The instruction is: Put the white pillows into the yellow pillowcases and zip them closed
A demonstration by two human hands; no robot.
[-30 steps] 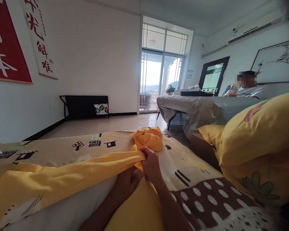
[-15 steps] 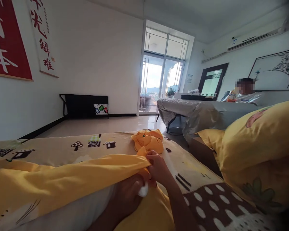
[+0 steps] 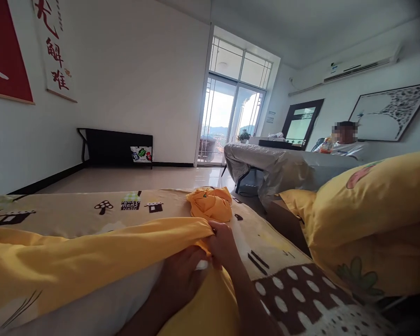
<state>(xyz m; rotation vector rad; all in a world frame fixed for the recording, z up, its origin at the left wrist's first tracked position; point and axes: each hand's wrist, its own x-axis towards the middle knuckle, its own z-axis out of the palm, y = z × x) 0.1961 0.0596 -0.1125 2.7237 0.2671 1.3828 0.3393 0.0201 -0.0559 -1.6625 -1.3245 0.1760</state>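
A yellow pillowcase (image 3: 91,254) lies stretched across the lower left, with a white pillow (image 3: 101,303) showing inside its open end. My right hand (image 3: 222,242) pinches the yellow fabric's edge at the opening. Just below and left of it, my left hand (image 3: 184,275) reaches into the opening and grips a white corner of the pillow. Both rest on a patterned bedsheet (image 3: 283,289) with houses, mushrooms and white dots.
A crumpled orange-yellow cloth (image 3: 210,204) lies on the bed beyond my hands. A yellow pillow (image 3: 371,219) sits at right. A covered grey table (image 3: 283,163) stands farther off, with a person (image 3: 346,140) seated behind it. A black rack (image 3: 117,149) stands by the left wall.
The view has shifted slightly right and down. My right hand has stayed pinched on the fabric edge, while my left hand has worked the white pillow corner deeper under the yellow cover.
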